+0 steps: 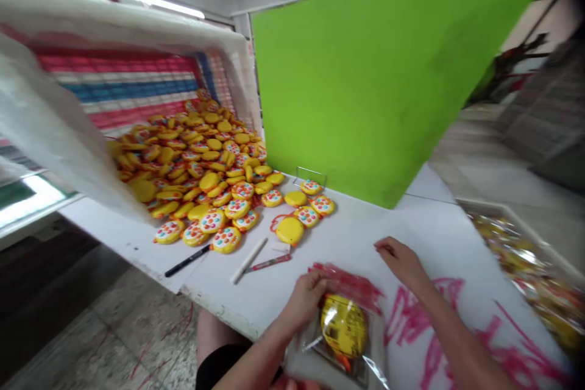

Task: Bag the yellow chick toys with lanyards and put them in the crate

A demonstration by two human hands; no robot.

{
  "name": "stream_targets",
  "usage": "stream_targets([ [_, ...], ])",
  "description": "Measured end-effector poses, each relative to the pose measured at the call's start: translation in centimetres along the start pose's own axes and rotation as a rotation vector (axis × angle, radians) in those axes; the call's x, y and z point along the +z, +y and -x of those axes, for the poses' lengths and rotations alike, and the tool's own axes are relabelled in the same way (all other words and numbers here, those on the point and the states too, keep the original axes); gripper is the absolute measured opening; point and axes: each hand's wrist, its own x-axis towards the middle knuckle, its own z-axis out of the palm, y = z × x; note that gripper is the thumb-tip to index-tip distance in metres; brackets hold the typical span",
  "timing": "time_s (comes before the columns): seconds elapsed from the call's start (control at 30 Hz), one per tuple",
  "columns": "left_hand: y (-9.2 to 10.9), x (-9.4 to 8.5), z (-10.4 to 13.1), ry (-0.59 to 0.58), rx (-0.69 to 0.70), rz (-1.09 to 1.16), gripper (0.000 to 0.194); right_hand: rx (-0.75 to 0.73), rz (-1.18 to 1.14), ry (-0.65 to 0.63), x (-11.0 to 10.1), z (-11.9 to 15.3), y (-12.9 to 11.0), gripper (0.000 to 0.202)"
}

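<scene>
A flat white worktable (365,237) marked with pink scribbles is backed by an upright bright green board (365,85). A heap of round yellow plastic toys with coloured dots (205,164) is spilled from a tilted white crate (137,30). A clear plastic bag holding one yellow round toy (343,326) is pinched at its top edge by the left hand (308,298), near the table's front edge. The right hand (402,262) is laid on the table, fingers loosely curled, nothing gripped.
</scene>
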Motion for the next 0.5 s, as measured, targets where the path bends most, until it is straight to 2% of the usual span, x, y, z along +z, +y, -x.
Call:
stream_targets([
  [0.07, 0.3, 0.1, -0.1, 0.006, -0.048, 0.057, 0.024, -0.037, -0.11, -0.069, 0.0, 1.4, -2.0, 0.021],
  [0.13, 0.6, 0.1, -0.1, -0.002, -0.083, 0.098, 0.026, -0.087, -0.164, -0.164, 1.3, 3.1, -4.8, 0.02],
  [0.27, 1.2, 0.1, 0.0, -0.038, -0.079, 0.071, 0.028, -0.31, 0.011, -0.237, 4.6, 5.6, -9.3, 0.026],
  [0.37, 1.5, 0.3, 0.2, -0.039, -0.051, 0.04, 0.031, -0.428, 0.22, -0.255, 5.7, 6.1, -10.8, 0.029],
  [0.5, 1.6, 0.3, 0.2, -0.014, -0.019, -0.045, 0.034, -0.474, 0.363, -0.248, 6.3, 5.9, -11.4, 0.028],
])
